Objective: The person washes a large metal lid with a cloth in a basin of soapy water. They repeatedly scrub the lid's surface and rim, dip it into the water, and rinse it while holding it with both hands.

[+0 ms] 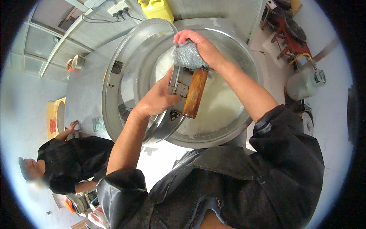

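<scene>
A large round metal vessel [107,106] is held tilted over a wide metal basin [206,142] of cloudy, whitish liquid [220,97]. My left hand [158,98] grips the vessel's side close to its wooden handle [196,93], thumb against the metal bracket plate. In my right hand [198,40] is a grey, woven-looking scrubbing cloth [188,55], pressed at the upper end of the handle and bracket. My right fingers curl over the top of the cloth. Part of the vessel's wall behind my left hand is hidden.
A grey table [85,88] extends left, where a co-worker in black [77,159] stands with one hand at its edge. A yellow jug [157,10] and a power strip [119,8] are behind the basin. At right stand a gas cylinder [303,84] and a red stool [291,40].
</scene>
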`<move>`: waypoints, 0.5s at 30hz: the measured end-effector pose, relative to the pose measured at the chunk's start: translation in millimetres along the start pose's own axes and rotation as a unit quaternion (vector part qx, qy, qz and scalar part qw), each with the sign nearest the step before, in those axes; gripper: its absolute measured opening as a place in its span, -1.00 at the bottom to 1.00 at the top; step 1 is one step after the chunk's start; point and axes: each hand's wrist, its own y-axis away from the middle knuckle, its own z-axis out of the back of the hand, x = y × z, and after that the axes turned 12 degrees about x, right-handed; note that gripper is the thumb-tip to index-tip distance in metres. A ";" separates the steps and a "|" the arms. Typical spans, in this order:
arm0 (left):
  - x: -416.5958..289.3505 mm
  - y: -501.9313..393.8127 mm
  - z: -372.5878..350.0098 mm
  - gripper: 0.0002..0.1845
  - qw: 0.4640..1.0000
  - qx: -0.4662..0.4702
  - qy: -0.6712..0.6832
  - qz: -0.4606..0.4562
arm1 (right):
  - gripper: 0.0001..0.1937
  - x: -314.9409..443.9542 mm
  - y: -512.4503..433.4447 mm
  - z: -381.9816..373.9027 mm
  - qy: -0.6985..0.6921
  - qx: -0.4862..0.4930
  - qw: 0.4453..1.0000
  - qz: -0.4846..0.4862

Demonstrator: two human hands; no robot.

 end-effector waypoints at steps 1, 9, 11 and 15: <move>-0.8 -1.1 -1.8 -0.07 1.000 0.004 0.022 0.011 | -0.93 -9.4 -4.3 2.4 0.024 -0.029 0.999 0.009; -4.1 -10.1 -9.0 -0.10 0.999 -0.008 0.020 0.023 | -0.76 -67.9 14.5 32.5 0.272 -0.305 0.890 -0.200; -4.7 -8.5 -9.1 -0.14 0.999 -0.037 0.027 0.023 | -0.74 -63.5 32.3 42.5 0.285 -0.236 0.857 -0.358; -7.1 -11.1 -1.8 -0.23 0.998 -0.063 -0.007 0.010 | -0.66 -55.6 58.3 45.9 0.453 0.177 0.696 -0.529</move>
